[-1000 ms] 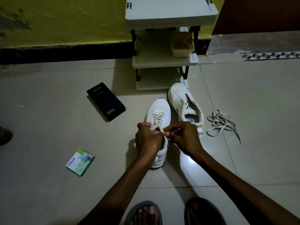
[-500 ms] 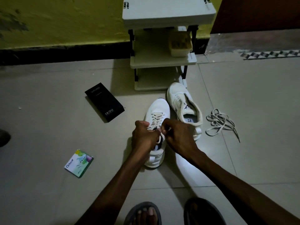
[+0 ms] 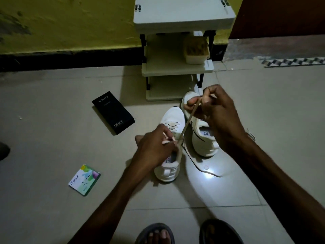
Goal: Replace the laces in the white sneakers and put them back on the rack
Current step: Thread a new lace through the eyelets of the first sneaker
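Lace (image 3: pixel 187 123) held tight between two hands

Floor (image 3: pixel 52 138) tiles fill most of the view. A white rack (image 3: pixel 182 16) stands by the yellow wall, just past the right hand.

The right hand (image 3: pixel 217 113) is lifted up. Its fingers and thumb are pressed together on the top end of the lace. The left hand (image 3: pixel 154 148) is lower and nearer to the person. Its fingers are curled, and they pinch the lace close to the top holes of the laced sneaker (image 3: pixel 173 119). The lace runs straight and tight from one hand to the other.

The laced sneaker sits right under the left hand, with its toe pointing at the rack. The other sneaker (image 3: pixel 204 143) has no lace in it. It sits under the right hand, just beside the first one. Neither sneaker is on the rack.

Two feet in sandals (image 3: pixel 154 233) show at the bottom, between the arms.

A black box (image 3: pixel 113 112) lies on the floor to the left of the left hand and a bit farther away. A small tub (image 3: pixel 196 50) sits on the middle shelf of the rack, beyond the right hand. A little green pack (image 3: pixel 84 179) lies to the left of the left arm, nearer to the person.

A loose end (image 3: pixel 197 165) of lace lies on the floor under the right wrist.
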`<state>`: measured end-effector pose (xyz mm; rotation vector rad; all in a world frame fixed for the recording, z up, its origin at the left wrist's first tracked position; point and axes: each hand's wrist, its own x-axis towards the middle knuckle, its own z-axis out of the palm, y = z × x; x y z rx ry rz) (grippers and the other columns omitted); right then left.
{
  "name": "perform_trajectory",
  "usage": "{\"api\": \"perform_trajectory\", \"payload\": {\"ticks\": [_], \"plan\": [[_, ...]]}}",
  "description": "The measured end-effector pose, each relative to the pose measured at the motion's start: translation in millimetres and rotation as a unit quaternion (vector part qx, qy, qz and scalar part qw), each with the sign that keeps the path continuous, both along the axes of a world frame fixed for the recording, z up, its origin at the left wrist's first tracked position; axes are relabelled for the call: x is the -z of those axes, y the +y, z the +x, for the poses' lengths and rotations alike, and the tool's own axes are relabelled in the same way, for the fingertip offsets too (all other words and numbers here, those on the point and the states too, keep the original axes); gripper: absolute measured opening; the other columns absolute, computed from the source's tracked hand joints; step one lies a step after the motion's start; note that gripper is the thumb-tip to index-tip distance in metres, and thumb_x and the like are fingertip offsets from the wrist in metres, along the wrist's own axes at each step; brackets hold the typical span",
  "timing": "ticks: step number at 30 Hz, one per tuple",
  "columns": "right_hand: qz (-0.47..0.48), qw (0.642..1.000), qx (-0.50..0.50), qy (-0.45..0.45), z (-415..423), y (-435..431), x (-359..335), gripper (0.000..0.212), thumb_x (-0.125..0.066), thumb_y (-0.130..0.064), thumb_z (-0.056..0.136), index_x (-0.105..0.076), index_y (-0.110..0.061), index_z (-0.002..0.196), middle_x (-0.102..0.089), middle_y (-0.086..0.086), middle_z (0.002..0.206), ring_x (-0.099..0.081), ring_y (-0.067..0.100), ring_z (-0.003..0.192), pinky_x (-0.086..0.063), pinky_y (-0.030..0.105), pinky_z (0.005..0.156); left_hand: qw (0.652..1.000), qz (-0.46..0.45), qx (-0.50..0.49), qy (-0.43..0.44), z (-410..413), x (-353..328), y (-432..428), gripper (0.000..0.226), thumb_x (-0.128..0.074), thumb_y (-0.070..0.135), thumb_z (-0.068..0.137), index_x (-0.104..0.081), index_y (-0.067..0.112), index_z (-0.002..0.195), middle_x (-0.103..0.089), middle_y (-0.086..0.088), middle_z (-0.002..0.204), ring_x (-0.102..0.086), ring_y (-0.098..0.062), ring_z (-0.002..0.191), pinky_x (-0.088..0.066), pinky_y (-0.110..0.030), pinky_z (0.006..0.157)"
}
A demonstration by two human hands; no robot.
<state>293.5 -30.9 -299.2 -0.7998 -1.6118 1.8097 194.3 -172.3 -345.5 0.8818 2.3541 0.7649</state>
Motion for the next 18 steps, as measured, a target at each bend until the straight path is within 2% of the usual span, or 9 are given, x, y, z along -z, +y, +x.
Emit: {"api": "perform_trajectory", "payload": {"ticks": [2, 3, 5, 7, 9, 12, 14, 16, 18], "plan": [[-0.193, 0.981, -0.011, -0.022, -2.9, -5.1, 10.1, 0.022, -0.035, -0.001, 0.097, -0.049, -0.011, 0.083, -0.060, 0.010, 0.071, -0.062, 0.023, 0.063, -0.055, 0.029, 0.057, 0.995, 0.086, 0.029, -0.037, -10.4, -16.8, -0.7, 0.021, -0.070, 0.042, 0.077, -0.056, 0.033, 0.091, -0.064, 0.017, 0.068, -0.061, -0.006, 0.078, -0.035, -0.036, 0.090], [-0.182, 0.979, -0.009, -0.089, -3.1, -7.0, 19.5, 0.022, -0.037, 0.000, 0.092, -0.051, -0.012, 0.080, -0.057, 0.007, 0.066, -0.055, 0.020, 0.056, -0.050, 0.028, 0.051, 0.992, 0.107, 0.057, -0.035, -14.1, -21.5, -0.6, 0.021, -0.070, 0.038, 0.077, -0.055, 0.034, 0.091, -0.065, 0.017, 0.070, -0.061, -0.004, 0.077, -0.039, -0.039, 0.093], [-0.006, 0.965, -0.036, -0.259, -1.9, -8.7, 46.5, 0.018, -0.045, -0.007, 0.090, -0.056, -0.016, 0.080, -0.058, 0.003, 0.066, -0.052, 0.016, 0.057, -0.044, 0.028, 0.054, 0.988, 0.088, 0.122, 0.036, -19.0, -21.9, 1.2, 0.026, -0.069, 0.022, 0.081, -0.053, 0.034, 0.097, -0.066, 0.015, 0.079, -0.061, -0.002, 0.084, -0.036, -0.040, 0.101], [0.175, 0.910, -0.116, -0.357, 0.2, -13.4, 69.2, 0.008, -0.052, -0.021, 0.095, -0.059, -0.019, 0.091, -0.064, 0.004, 0.078, -0.058, 0.017, 0.068, -0.045, 0.030, 0.062, 0.975, 0.055, 0.160, 0.146, -20.9, -16.9, 3.8, 0.037, -0.065, 0.009, 0.082, -0.050, 0.033, 0.106, -0.064, 0.014, 0.090, -0.057, -0.007, 0.095, -0.032, -0.034, 0.099], [0.292, 0.839, -0.176, -0.424, 2.3, -19.7, 84.1, 0.017, -0.055, -0.033, 0.095, -0.058, -0.017, 0.102, -0.067, 0.007, 0.091, -0.064, 0.025, 0.085, -0.050, 0.035, 0.072, 0.963, 0.073, 0.155, 0.206, -23.6, -6.2, 4.7, 0.048, -0.065, 0.002, 0.079, -0.050, 0.028, 0.116, -0.061, 0.012, 0.101, -0.053, -0.014, 0.100, -0.038, -0.034, 0.093], [0.372, 0.792, -0.169, -0.454, 1.0, -27.5, 88.2, 0.027, -0.057, -0.034, 0.093, -0.053, -0.015, 0.111, -0.067, 0.010, 0.101, -0.065, 0.032, 0.094, -0.051, 0.038, 0.075, 0.982, 0.084, 0.084, 0.148, -26.2, 12.1, 2.1, 0.070, -0.073, 0.006, 0.074, -0.041, 0.026, 0.133, -0.051, 0.002, 0.123, -0.050, -0.019, 0.113, -0.048, -0.039, 0.089], [0.393, 0.776, -0.168, -0.464, -1.2, -27.5, 88.2, 0.027, -0.059, -0.032, 0.090, -0.052, -0.014, 0.110, -0.066, 0.011, 0.102, -0.065, 0.033, 0.095, -0.051, 0.038, 0.075, 0.994, 0.004, 0.047, 0.098, -26.0, 20.5, 0.4, 0.082, -0.082, 0.023, 0.071, -0.034, 0.027, 0.139, -0.046, -0.002, 0.129, -0.051, -0.022, 0.117, -0.047, -0.036, 0.090], [0.406, 0.766, -0.166, -0.469, -3.6, -26.2, 89.1, 0.025, -0.059, -0.033, 0.091, -0.054, -0.014, 0.107, -0.066, 0.012, 0.102, -0.065, 0.034, 0.095, -0.052, 0.039, 0.076, 0.996, -0.069, 0.037, 0.049, -24.3, 28.5, -0.5, 0.082, -0.084, 0.036, 0.070, -0.037, 0.024, 0.136, -0.055, -0.003, 0.126, -0.059, -0.021, 0.108, -0.046, -0.029, 0.082], [0.414, 0.767, -0.166, -0.461, -6.6, -24.7, 88.0, 0.026, -0.054, -0.039, 0.095, -0.057, -0.015, 0.101, -0.065, 0.013, 0.098, -0.064, 0.034, 0.092, -0.050, 0.036, 0.071, 0.998, -0.066, 0.006, 0.018, -21.0, 35.3, -1.2, 0.069, -0.083, 0.040, 0.072, -0.047, 0.021, 0.128, -0.067, -0.002, 0.115, -0.065, -0.017, 0.097, -0.045, -0.024, 0.073]]}}
